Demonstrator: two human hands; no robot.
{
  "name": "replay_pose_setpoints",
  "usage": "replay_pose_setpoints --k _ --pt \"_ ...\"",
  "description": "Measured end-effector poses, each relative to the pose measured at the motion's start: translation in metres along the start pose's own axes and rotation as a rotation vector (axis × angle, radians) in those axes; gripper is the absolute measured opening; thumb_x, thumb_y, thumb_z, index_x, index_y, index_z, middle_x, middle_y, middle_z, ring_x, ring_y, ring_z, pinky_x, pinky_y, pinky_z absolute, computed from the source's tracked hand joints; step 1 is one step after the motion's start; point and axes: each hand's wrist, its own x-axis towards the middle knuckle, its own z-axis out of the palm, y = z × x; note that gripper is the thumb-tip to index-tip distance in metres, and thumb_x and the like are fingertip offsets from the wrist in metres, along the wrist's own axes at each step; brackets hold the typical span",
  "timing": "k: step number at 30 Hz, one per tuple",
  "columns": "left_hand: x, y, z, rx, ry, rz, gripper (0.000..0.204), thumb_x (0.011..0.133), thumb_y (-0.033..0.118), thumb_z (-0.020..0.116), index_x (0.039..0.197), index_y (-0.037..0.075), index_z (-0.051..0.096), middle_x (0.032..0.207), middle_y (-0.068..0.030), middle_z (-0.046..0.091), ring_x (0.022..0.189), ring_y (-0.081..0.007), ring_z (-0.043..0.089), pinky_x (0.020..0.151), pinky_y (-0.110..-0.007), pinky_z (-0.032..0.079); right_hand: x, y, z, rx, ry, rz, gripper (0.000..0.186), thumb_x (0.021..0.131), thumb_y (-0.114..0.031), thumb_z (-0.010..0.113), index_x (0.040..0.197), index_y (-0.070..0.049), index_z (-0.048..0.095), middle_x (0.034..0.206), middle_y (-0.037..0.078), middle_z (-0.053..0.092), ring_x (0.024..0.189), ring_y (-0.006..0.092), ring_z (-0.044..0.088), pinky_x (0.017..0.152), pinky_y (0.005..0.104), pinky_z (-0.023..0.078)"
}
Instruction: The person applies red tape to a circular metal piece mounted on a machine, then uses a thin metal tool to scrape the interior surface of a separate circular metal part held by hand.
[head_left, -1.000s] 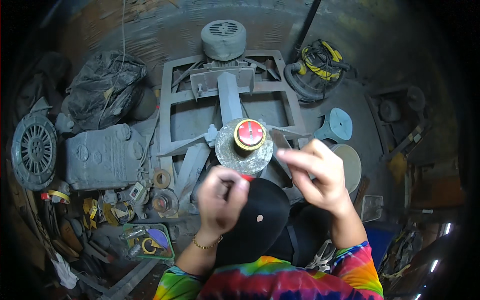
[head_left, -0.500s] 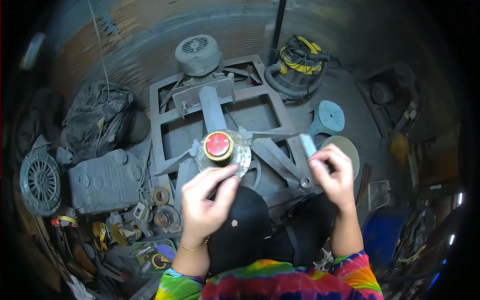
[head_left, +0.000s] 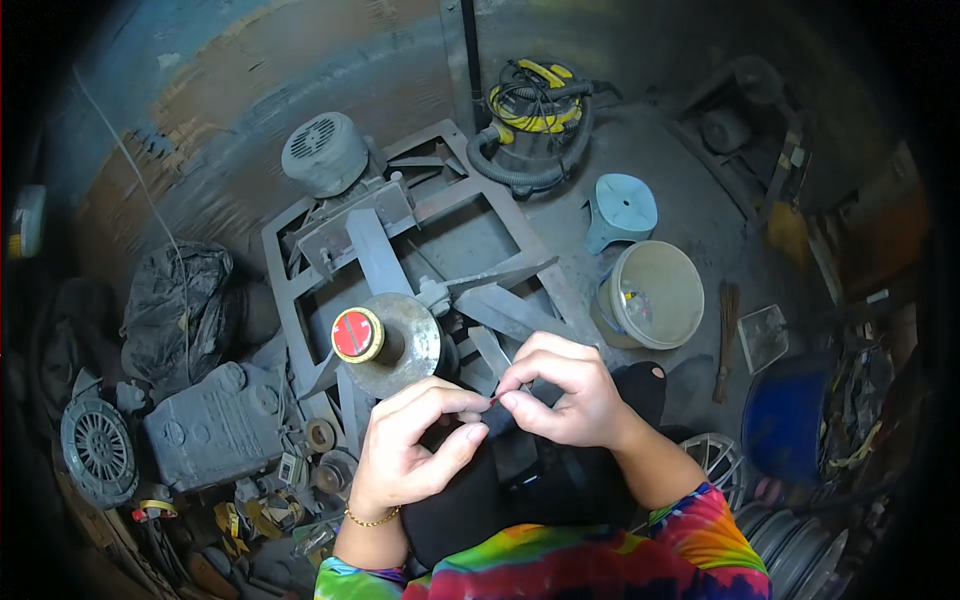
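Observation:
My left hand (head_left: pixel 415 445) is closed, thumb and fingertips around a small pale object (head_left: pixel 470 416) I cannot make out. Beside it, my right hand (head_left: pixel 563 395) pinches a small, thin red piece (head_left: pixel 496 399); their fingertips almost meet above my black-clad legs (head_left: pixel 460 520). Just beyond my hands, a brass-coloured cylinder with a red top (head_left: pixel 355 334) stands on a round metal disc (head_left: pixel 420 345), mounted on a grey metal frame (head_left: pixel 498 225). Whether anything else is inside my curled fingers is hidden.
A motor (head_left: pixel 323 153) sits atop the frame. Around it are a yellow-black vacuum (head_left: pixel 535 125), blue stool (head_left: pixel 622 210), plastic bucket (head_left: pixel 660 295), blue panel (head_left: pixel 785 415), crumpled dark bag (head_left: pixel 175 310), grey casing (head_left: pixel 215 430) and slotted round cover (head_left: pixel 98 448).
My view has turned, shifting the machine left and showing more of the bucket. My right hand has moved in beside my left; the silvery piece it held is no longer clearly visible.

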Motion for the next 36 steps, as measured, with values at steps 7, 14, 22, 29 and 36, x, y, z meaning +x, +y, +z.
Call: replay_pose_setpoints --k 7,14,22,29,36 --pt "0.004 -0.001 0.005 0.036 -0.043 0.015 0.019 0.079 0.003 0.072 0.096 -0.002 0.067 0.083 -0.0121 0.066 0.071 -0.0206 0.064 0.063 -0.028 0.049 -0.007 -0.001 -0.002 -0.035 0.042 -0.035 0.014 0.077 -0.006 0.074 0.089 -0.002 0.069 0.085 0.011 0.064 0.074 0.023 0.063 0.068 0.0312 0.052" --pt "-0.017 -0.009 -0.002 -0.06 0.252 -0.157 0.023 0.082 0.005 0.066 0.102 -0.006 0.068 0.079 -0.0072 0.063 0.067 -0.0123 0.057 0.063 -0.023 0.045 -0.023 0.038 -0.064 -0.496 0.341 0.078 0.006 0.081 -0.008 0.071 0.082 -0.002 0.07 0.081 0.011 0.065 0.075 0.0234 0.064 0.066 0.0342 0.051" --pt "-0.027 -0.014 -0.009 -0.026 0.317 -0.2 0.021 0.082 0.0 0.06 0.1 -0.007 0.067 0.079 -0.0074 0.062 0.068 -0.0118 0.056 0.064 -0.023 0.044 -0.119 0.212 -0.214 -1.047 0.442 0.583 0.016 0.08 -0.011 0.064 0.086 0.0 0.073 0.087 0.019 0.067 0.081 0.035 0.066 0.077 0.0425 0.053" --pt "-0.029 -0.014 -0.009 -0.001 0.337 -0.181 0.02 0.084 -0.002 0.056 0.101 -0.008 0.065 0.081 -0.0082 0.06 0.072 -0.0132 0.057 0.067 -0.024 0.045 -0.125 0.244 -0.247 -1.227 0.185 1.039 0.022 0.078 -0.016 0.067 0.092 -0.001 0.074 0.105 0.025 0.068 0.097 0.0382 0.067 0.088 0.0447 0.054" --pt "-0.039 -0.02 -0.014 0.045 0.428 -0.183 0.014 0.089 -0.002 0.053 0.097 -0.008 0.062 0.079 -0.0089 0.058 0.069 -0.0137 0.056 0.066 -0.024 0.045 -0.128 0.257 -0.268 -1.28 0.146 1.127 0.034 0.081 -0.028 0.071 0.098 0.001 0.073 0.105 0.025 0.069 0.099 0.0367 0.068 0.089 0.0439 0.055"
